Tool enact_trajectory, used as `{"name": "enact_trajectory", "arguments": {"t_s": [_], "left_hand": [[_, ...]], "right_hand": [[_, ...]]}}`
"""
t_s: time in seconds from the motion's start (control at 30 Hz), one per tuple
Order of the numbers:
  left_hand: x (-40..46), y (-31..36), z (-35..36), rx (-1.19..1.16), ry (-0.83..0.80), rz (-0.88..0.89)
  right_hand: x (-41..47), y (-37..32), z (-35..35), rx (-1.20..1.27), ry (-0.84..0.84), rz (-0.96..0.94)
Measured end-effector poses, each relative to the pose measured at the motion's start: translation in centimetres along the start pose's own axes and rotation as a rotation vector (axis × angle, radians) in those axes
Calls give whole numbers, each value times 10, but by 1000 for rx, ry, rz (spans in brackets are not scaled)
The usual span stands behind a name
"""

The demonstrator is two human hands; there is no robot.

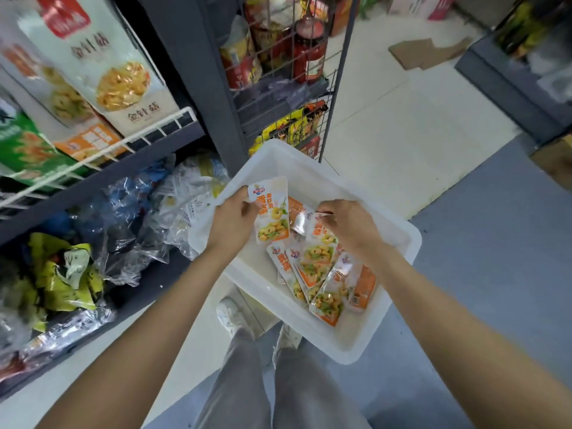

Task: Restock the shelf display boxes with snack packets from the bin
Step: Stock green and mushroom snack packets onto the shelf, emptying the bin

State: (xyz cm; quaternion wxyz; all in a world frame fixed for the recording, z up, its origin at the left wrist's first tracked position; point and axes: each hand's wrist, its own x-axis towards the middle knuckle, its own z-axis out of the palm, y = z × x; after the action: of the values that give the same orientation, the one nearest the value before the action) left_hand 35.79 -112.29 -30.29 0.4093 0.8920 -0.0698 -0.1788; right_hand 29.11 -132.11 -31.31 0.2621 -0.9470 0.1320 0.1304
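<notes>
The left hand [230, 222] is pinching one orange-and-white snack packet [271, 212] by its edge, holding it upright over the near-left rim of the white plastic bin [399, 243]. The right hand [346, 226] is reaching down into the bin, its fingers curling onto the top of another packet [320, 232] in the loose pile [322, 274] lying on the bin's floor. The shelf display boxes [102, 72] are standing at upper left behind a white wire rail [123, 144].

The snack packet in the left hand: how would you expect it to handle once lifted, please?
Probably light: the left hand holds the snack packet upright by one edge. Its glossy film looks slippery. It seems fairly flat and semi-stiff, not drooping.
</notes>
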Motion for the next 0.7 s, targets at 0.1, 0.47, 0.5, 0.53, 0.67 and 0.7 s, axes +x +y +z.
{"name": "enact_trajectory", "arguments": {"t_s": [0.1, 0.47, 0.5, 0.53, 0.67, 0.7], "left_hand": [[0, 11, -38, 30, 126, 22], [-9, 34, -211, -72, 574, 114], [-8, 31, -228, -83, 628, 130], [-7, 29, -245, -95, 682, 138], [11, 24, -303, -79, 820, 165], [18, 25, -313, -63, 829, 176]], "right_hand": [[10, -37, -27, 84, 55, -139], [46, -214, -108, 142, 235, -555], [47, -229, -112, 149, 240, -585], [48, -244, -115, 155, 245, -611], [57, -291, -121, 188, 253, -637], [60, -300, -121, 193, 251, -640]]}}
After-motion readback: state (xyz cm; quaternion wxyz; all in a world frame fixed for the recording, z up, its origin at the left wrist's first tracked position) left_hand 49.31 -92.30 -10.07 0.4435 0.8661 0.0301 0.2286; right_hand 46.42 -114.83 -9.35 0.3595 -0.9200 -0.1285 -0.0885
